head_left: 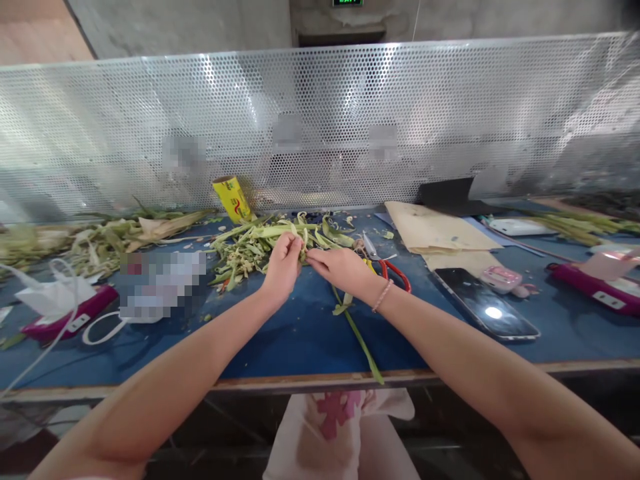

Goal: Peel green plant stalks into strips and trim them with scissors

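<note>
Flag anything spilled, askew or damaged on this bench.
Mostly untidy: plant scraps lie strewn on the blue table, loose bits straying from the heap. The yellow tube tilts instead of standing straight, and the brown sheets overlap askew. Nothing is visibly broken.

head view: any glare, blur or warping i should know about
Head view: bright spot of glare on the phone; white highlights across the perforated metal panel; wide-angle stretch, with the forearms swelling toward the lower corners; soft smearing at the left and right edges; pixelated blocks hide a patch left of the plant pile.
</note>
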`<state>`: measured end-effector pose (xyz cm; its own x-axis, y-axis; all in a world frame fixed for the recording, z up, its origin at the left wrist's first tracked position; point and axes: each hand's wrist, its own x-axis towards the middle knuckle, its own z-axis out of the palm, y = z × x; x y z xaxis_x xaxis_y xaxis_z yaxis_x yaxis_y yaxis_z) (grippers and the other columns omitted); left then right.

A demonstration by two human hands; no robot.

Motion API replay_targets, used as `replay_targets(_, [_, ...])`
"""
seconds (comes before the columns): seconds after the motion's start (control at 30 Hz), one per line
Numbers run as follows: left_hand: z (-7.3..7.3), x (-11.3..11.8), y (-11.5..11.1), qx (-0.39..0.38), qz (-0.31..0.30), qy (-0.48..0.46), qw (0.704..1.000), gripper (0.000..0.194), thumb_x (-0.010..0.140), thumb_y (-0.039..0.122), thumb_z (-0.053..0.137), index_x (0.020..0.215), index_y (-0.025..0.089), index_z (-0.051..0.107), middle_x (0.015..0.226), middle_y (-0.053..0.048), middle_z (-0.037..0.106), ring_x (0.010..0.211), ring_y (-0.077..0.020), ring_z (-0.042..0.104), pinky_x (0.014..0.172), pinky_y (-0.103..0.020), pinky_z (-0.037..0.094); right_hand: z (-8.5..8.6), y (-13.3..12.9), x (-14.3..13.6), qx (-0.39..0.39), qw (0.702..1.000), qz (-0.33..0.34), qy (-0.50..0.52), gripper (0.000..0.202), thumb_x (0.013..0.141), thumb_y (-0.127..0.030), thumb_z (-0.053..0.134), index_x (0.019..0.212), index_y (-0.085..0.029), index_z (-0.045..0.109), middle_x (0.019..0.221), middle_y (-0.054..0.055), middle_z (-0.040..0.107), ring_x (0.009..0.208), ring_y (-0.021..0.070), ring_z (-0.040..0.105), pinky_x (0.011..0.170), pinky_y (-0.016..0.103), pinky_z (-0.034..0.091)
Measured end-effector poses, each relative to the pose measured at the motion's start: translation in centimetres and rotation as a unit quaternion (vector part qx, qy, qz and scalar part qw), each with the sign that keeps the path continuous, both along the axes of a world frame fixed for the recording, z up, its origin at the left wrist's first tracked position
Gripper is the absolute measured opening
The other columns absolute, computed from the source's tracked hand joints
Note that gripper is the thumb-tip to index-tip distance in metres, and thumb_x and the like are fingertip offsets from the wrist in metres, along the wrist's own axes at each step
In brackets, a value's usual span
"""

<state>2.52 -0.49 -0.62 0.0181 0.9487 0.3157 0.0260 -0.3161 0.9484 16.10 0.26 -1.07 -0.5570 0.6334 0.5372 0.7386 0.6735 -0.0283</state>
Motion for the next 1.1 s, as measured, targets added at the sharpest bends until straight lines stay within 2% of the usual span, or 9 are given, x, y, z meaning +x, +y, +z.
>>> replay_targets(0.17, [0.3, 0.1, -0.2, 0.001, -0.007, -0.014, 1.0, 0.017, 0.081, 0.032, 0.04, 0.069, 0.02, 0.035, 0.052, 0.008, 0.032, 0.032, -0.0007, 0.019, 0.033, -0.017, 0.014, 0.2, 0.2, 0.4, -0.015, 0.998, 0.025, 0.061, 0.029, 0.085, -0.033, 0.037, 0.073, -0.021, 0.06, 0.063, 0.0, 0.059, 0.055, 0.0105, 0.049, 0.052, 0.022, 0.026])
replay_targets(0.33, [0.4, -0.1, 0.0, 0.007, -0.009, -0.022, 1.0, 0.017, 0.081, 0.034, 0.041, 0.072, 0.02, 0.037, 0.057, 0.007, 0.039, 0.033, -0.0002, 0.021, 0.033, -0.017, 0.015, 0.1, 0.3, 0.2, -0.037, 0.994, 0.06, 0.08, 0.028, 0.086, -0.032, 0.036, 0.074, -0.019, 0.058, 0.067, 0.001, 0.059, 0.06, 0.0112, 0.05, 0.055, 0.022, 0.029])
replay_targets(0.53, [0.5, -0.3, 0.1, -0.023, -0.058, -0.053, 0.997, 0.018, 0.079, 0.036, 0.043, 0.072, 0.019, 0.039, 0.061, 0.007, 0.043, 0.033, 0.0011, 0.019, 0.034, -0.016, 0.014, -0.2, 0.3, 0.1, -0.069, 0.98, 0.126, 0.14, 0.028, 0.086, -0.028, 0.035, 0.066, -0.017, 0.051, 0.064, 0.001, 0.051, 0.063, 0.0117, 0.047, 0.061, 0.023, 0.035])
replay_targets(0.6, [0.5, -0.3, 0.1, -0.04, -0.063, -0.065, 0.995, 0.019, 0.078, 0.036, 0.045, 0.072, 0.019, 0.039, 0.06, 0.006, 0.044, 0.033, 0.001, 0.018, 0.034, -0.015, 0.013, -0.2, 0.4, 0.4, -0.047, 0.972, 0.123, 0.193, 0.024, 0.086, -0.028, 0.034, 0.072, -0.017, 0.05, 0.07, 0.003, 0.05, 0.069, 0.013, 0.048, 0.065, 0.026, 0.038])
replay_targets(0.7, [0.4, -0.3, 0.1, -0.071, -0.075, -0.055, 0.993, 0.02, 0.077, 0.037, 0.046, 0.071, 0.019, 0.039, 0.055, 0.006, 0.045, 0.031, 0.0001, 0.019, 0.033, -0.016, 0.012, 0.1, 0.4, 0.9, 0.032, 0.965, 0.088, 0.245, 0.022, 0.081, -0.024, 0.042, 0.1, -0.016, 0.047, 0.1, 0.011, 0.05, 0.093, 0.0186, 0.047, 0.078, 0.033, 0.04])
replay_targets(0.8, [0.3, -0.4, 0.2, -0.1, -0.085, -0.04, 0.991, 0.022, 0.075, 0.039, 0.048, 0.07, 0.019, 0.039, 0.05, 0.006, 0.043, 0.031, -0.0004, 0.019, 0.033, -0.016, 0.012, 0.3, 0.6, 1.0, 0.07, 0.979, 0.118, 0.148, 0.033, 0.079, -0.02, 0.046, 0.111, -0.019, 0.043, 0.114, 0.011, 0.047, 0.109, 0.0221, 0.041, 0.091, 0.04, 0.033])
replay_targets(0.93, [0.3, -0.8, 0.7, -0.129, -0.093, -0.025, 0.987, 0.021, 0.071, 0.033, 0.049, 0.063, 0.019, 0.036, 0.044, 0.008, 0.028, 0.031, -0.0016, 0.016, 0.035, -0.016, 0.009, -0.1, 1.4, 0.8, 0.026, 0.989, 0.124, 0.072, 0.017, 0.084, -0.021, 0.04, 0.097, -0.015, 0.049, 0.095, 0.009, 0.056, 0.091, 0.0184, 0.05, 0.083, 0.034, 0.04])
replay_targets(1.03, [0.2, -1.3, 1.3, -0.138, -0.122, 0.021, 0.983, 0.008, 0.066, 0.022, 0.045, 0.063, 0.019, 0.039, 0.043, 0.008, 0.022, 0.032, -0.0029, 0.015, 0.036, -0.018, 0.01, -0.6, 1.9, 0.8, 0.017, 0.992, 0.124, 0.03, 0.014, 0.086, -0.017, 0.035, 0.087, -0.014, 0.049, 0.086, 0.009, 0.054, 0.083, 0.0165, 0.049, 0.078, 0.03, 0.041])
replay_targets(1.1, [0.2, -1.6, 1.6, -0.108, -0.103, 0.07, 0.986, 0.006, 0.062, 0.015, 0.04, 0.065, 0.019, 0.042, 0.042, 0.008, 0.021, 0.034, -0.0048, 0.018, 0.038, -0.019, 0.013, -0.7, 1.9, 1.0, 0.012, 0.994, 0.112, 0.008, 0.017, 0.084, -0.011, 0.031, 0.085, -0.014, 0.047, 0.085, 0.008, 0.051, 0.079, 0.0158, 0.048, 0.074, 0.03, 0.041])
